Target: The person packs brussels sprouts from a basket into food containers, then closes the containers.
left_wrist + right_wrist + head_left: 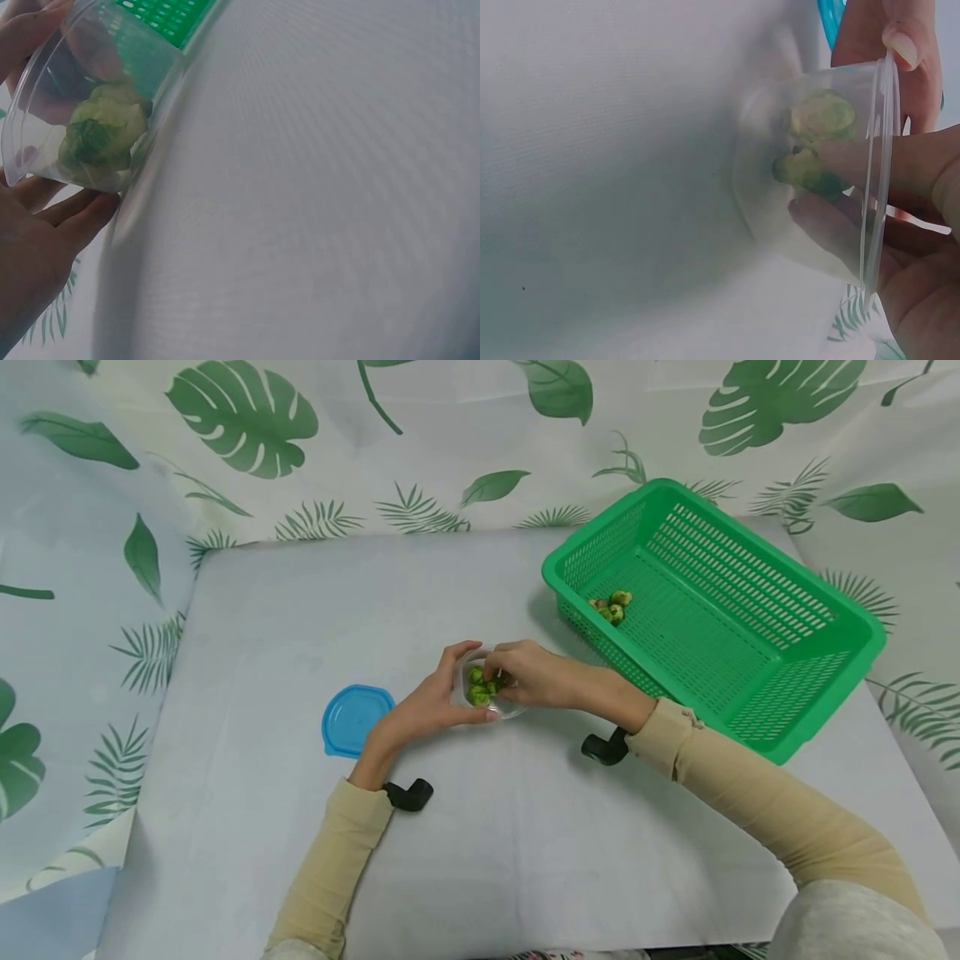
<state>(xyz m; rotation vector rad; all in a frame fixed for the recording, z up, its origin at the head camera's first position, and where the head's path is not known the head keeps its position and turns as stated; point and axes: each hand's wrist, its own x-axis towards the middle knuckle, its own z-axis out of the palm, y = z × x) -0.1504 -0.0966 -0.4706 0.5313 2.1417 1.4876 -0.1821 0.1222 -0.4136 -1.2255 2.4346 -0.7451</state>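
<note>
we are working, seemingly partway: left hand gripping the tub, right hand pinching a sprout inside, other sprouts sitting in the basket, lid lying off.

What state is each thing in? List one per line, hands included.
Clear container: uncovered, holding green sprouts
Blue lid: off the container, lying flat on the table
Green basket: upright, open-topped, a few sprouts at one end
Left hand: holding the container
Right hand: fingertips inside the container, pinching a sprout
</note>
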